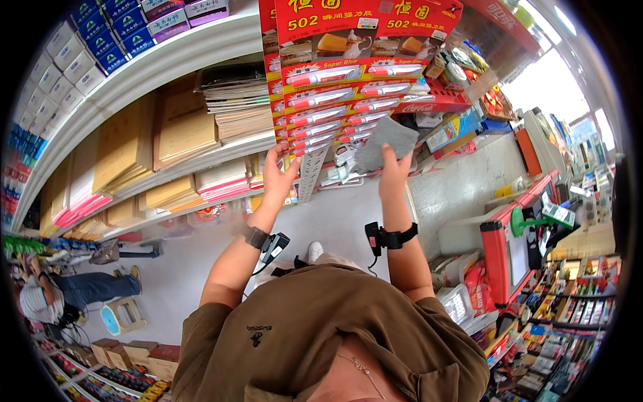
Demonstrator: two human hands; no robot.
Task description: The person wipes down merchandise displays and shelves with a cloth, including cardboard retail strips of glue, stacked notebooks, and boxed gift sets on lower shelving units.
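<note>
Red display cards of glue tubes hang in front of me at the end of the shelving, with rows of small white and red tubes. My left hand is closed at the lower left corner of these cards, its fingertips pinching their edge. In my right hand is a folded grey cloth, gripped near its lower edge with the thumb over it. The cloth is beside the lower right of the cards; whether it touches them I cannot tell.
White shelves on the left carry brown envelopes, paper stacks and small boxes. At right stand a counter and a red-framed screen. A person and a stool are at the lower left.
</note>
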